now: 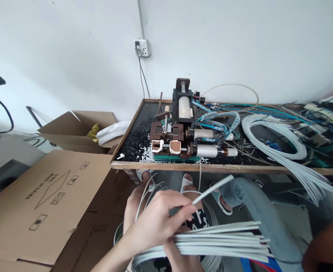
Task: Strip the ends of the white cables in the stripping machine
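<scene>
L hand (157,223) pinch-closed on one white wire (211,189), light/springy, prob. best held nr its 2 o'clock end; R hand (180,258) under wire bundle (225,240), grip can't tell.

The machine (183,132) stands on the desk (240,168) by its front edge, left of middle; scraps (136,141) lie left of it; a cable coil (292,139) lies to its right; a flat carton (47,200) lies beyond the desk's left edge, an open carton (78,126) behind that; before the front edge, the left hand (157,223) sits on a cable bundle (225,240), pinching a single cable (214,189) above it.
</scene>
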A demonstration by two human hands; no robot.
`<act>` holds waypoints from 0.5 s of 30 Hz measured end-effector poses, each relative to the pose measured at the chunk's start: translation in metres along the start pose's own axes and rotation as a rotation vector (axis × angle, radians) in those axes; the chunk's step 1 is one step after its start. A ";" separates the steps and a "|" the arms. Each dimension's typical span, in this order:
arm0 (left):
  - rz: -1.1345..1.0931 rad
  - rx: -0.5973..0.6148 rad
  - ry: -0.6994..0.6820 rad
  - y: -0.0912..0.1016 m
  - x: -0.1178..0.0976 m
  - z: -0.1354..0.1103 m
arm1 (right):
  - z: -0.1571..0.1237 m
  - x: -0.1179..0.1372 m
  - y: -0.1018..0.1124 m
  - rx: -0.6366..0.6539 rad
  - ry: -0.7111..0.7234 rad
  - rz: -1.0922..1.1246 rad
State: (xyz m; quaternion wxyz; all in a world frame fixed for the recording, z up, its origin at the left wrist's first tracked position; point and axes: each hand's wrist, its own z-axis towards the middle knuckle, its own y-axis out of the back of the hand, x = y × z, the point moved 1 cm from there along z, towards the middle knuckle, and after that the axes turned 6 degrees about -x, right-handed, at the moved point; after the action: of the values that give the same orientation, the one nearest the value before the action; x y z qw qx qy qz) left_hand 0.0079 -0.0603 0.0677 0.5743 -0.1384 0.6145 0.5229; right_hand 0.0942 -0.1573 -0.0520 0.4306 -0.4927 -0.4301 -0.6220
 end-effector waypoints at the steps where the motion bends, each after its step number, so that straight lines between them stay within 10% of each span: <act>1: -0.038 -0.092 0.039 0.002 0.005 -0.001 | 0.001 0.005 -0.001 -0.012 -0.059 0.063; 7: 0.062 -0.634 0.148 0.021 0.039 0.003 | 0.012 0.028 -0.005 0.062 -0.382 0.480; 15: 0.223 -0.658 0.186 0.017 0.058 0.016 | 0.014 0.019 -0.005 0.100 -0.419 0.376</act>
State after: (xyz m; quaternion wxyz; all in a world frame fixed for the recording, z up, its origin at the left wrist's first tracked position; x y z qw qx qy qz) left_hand -0.0137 -0.0149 0.0301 0.3798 -0.2949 0.4743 0.7374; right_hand 0.0898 -0.1447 -0.0322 0.4641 -0.6597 -0.4409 -0.3938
